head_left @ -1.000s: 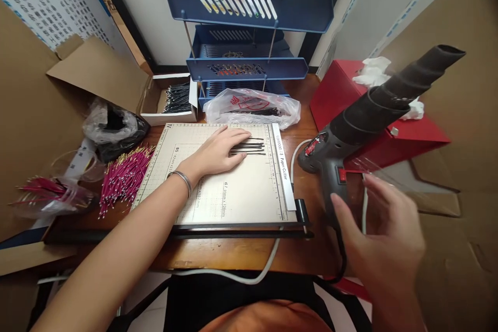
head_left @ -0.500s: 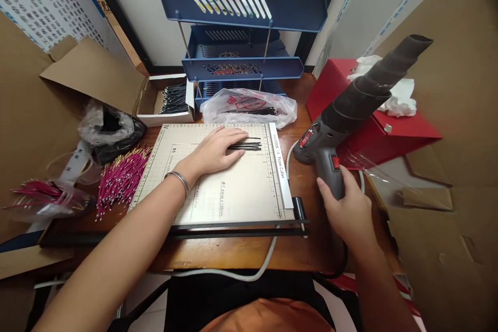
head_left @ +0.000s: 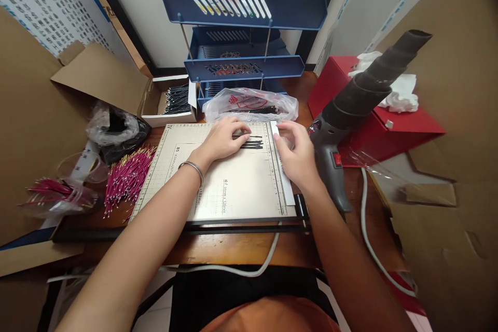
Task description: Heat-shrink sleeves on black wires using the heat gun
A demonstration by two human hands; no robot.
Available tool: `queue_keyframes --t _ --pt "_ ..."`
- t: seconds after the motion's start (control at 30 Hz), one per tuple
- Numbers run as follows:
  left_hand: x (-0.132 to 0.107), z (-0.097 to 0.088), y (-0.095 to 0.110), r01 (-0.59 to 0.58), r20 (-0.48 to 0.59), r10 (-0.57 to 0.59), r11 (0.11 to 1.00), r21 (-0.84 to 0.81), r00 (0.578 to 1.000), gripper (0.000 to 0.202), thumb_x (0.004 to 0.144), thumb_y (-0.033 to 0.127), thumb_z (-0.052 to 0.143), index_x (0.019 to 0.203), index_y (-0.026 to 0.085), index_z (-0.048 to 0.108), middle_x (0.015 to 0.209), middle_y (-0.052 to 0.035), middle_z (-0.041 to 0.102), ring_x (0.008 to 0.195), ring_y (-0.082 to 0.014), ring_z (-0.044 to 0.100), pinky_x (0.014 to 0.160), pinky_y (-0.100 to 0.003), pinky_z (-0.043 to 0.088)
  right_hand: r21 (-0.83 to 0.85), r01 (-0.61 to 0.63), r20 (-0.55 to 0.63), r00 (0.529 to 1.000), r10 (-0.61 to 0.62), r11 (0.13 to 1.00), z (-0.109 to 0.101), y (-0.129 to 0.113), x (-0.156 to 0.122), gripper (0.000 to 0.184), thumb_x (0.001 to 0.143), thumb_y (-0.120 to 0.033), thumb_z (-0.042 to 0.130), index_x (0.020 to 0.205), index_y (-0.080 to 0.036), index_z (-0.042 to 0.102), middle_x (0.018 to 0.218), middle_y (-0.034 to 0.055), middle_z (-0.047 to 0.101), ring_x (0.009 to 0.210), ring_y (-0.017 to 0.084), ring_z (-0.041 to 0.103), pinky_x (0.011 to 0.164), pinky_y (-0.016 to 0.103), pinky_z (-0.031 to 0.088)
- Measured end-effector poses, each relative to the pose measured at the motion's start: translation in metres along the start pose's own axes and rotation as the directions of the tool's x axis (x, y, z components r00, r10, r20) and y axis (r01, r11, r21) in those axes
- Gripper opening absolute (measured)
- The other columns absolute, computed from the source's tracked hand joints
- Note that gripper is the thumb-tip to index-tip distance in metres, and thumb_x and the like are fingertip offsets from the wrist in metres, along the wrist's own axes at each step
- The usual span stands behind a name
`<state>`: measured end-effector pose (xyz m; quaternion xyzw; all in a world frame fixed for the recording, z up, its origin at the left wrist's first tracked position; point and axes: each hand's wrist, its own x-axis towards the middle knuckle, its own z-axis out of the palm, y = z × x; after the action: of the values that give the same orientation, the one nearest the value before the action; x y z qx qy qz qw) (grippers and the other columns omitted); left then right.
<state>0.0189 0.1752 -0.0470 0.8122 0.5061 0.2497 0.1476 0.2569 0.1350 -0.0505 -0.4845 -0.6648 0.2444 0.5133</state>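
Several thin black wires (head_left: 254, 145) lie side by side on the cream board of a paper cutter (head_left: 241, 187). My left hand (head_left: 223, 140) is over them with bent fingers, thumb and forefinger close together, holding them against the board; their left parts are hidden under it. At the cutter's right edge, my right hand (head_left: 298, 153) is over the white strip (head_left: 287, 192), its thumb and curved fingers apart and nothing visible between them. Just right of that hand stands a dark grey heat gun (head_left: 346, 109), nozzle pointing up, with no hand on it.
Magenta wires (head_left: 128, 179) lie in a pile left of the cutter. Behind it are a clear bag (head_left: 249, 104), a box of black wires (head_left: 175, 101) and a blue tiered rack (head_left: 245, 67). A red box (head_left: 412, 129) stands at right; a pale cable (head_left: 368, 228) runs down beside it.
My right hand has let go of the heat gun and moved left to the cutter's white strip. The fingers of my left hand have bent and drawn in over the black wires.
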Motion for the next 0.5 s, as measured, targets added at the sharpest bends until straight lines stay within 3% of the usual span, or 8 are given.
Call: queue_keyframes --t 0.1,0.2,0.3,0.5 --pt "-0.002 0.000 0.000 -0.001 0.012 0.001 1.000 -0.029 1.000 0.024 0.100 0.040 0.065 0.110 0.024 0.079 0.115 -0.0077 0.073 0.114 -0.0300 0.064 0.110 -0.052 0.046 0.161 -0.122 0.170 0.981 0.094 0.979 0.021 0.040 0.032 0.037 0.093 -0.039 0.066 0.127 -0.026 0.069 0.159 0.0116 0.062 0.155 0.032 0.052 0.135 0.058 0.035" --pt "-0.005 0.000 0.001 -0.005 0.018 0.006 0.999 -0.053 1.000 0.024 0.099 0.042 0.068 0.111 0.025 0.080 0.117 -0.0072 0.074 0.118 -0.0304 0.064 0.112 -0.052 0.044 0.241 -0.234 0.283 0.945 0.162 0.942 0.026 0.066 0.039 0.048 0.087 -0.046 0.073 0.131 -0.030 0.069 0.168 0.0067 0.056 0.166 0.031 0.039 0.141 0.056 0.023" --pt "-0.006 -0.001 0.001 -0.007 0.017 0.008 0.998 -0.064 1.000 0.024 0.099 0.042 0.069 0.111 0.024 0.080 0.117 -0.0072 0.074 0.119 -0.0305 0.064 0.112 -0.052 0.043 0.288 -0.306 0.333 0.921 0.205 0.908 0.025 0.073 0.033 0.059 0.079 -0.042 0.077 0.137 -0.030 0.068 0.173 0.0045 0.050 0.171 0.031 0.032 0.144 0.054 0.017" --pt "-0.006 -0.002 0.005 0.017 0.056 -0.015 0.999 -0.034 0.998 0.022 0.097 0.041 0.070 0.110 0.026 0.079 0.113 -0.0058 0.073 0.112 -0.0289 0.065 0.107 -0.050 0.043 0.321 -0.316 0.386 0.905 0.181 0.893 0.024 0.070 0.030 0.070 0.075 -0.039 0.078 0.143 -0.031 0.063 0.171 0.0046 0.052 0.168 0.034 0.035 0.143 0.056 0.018"
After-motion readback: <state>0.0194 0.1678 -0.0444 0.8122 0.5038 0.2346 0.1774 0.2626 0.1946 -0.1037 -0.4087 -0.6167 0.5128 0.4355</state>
